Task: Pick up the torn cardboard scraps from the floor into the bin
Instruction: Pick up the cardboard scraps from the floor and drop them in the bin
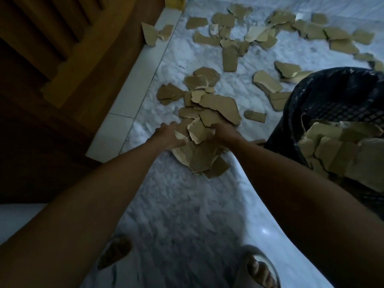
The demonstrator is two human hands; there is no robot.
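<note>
Torn brown cardboard scraps lie scattered over the white marble floor (178, 200). A dense heap of scraps (209, 113) sits just ahead of me. My left hand (169, 135) and my right hand (223, 134) close in on a bunch of scraps (197, 146) from both sides, fingers curled round its edges. The black mesh bin (332, 96) with a dark liner stands at the right, holding several scraps (340, 150).
More scraps (270, 34) spread across the far floor. A dark wooden door and frame (62, 69) fills the left, with a white skirting strip (133, 94) along it. Two scraps (154, 33) lean there. My sandalled feet (259, 269) show at the bottom.
</note>
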